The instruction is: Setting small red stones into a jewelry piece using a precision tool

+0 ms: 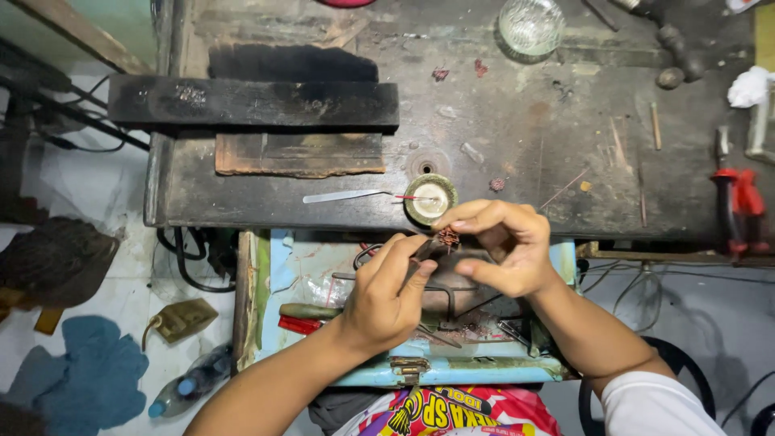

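Observation:
My left hand (386, 295) grips a thin dark tool (423, 252), its tip touching a small reddish-brown wire piece (448, 237). My right hand (500, 246) pinches that small piece between thumb and forefinger, just in front of the workbench edge. Both hands hover above an open light-blue drawer (452, 370) that holds several tools. A round shallow dish (430, 199) sits on the dark workbench (517, 153) just beyond my fingers, with a thin metal blade (343, 196) lying to its left.
A charred black block (254, 103) lies on the bench's left over a brown slab (299, 155). A glass bowl (530, 26) stands at the back, red-handled pliers (739, 206) at the right. A plastic bottle (190, 383) and blue cloth (89, 379) lie on the floor.

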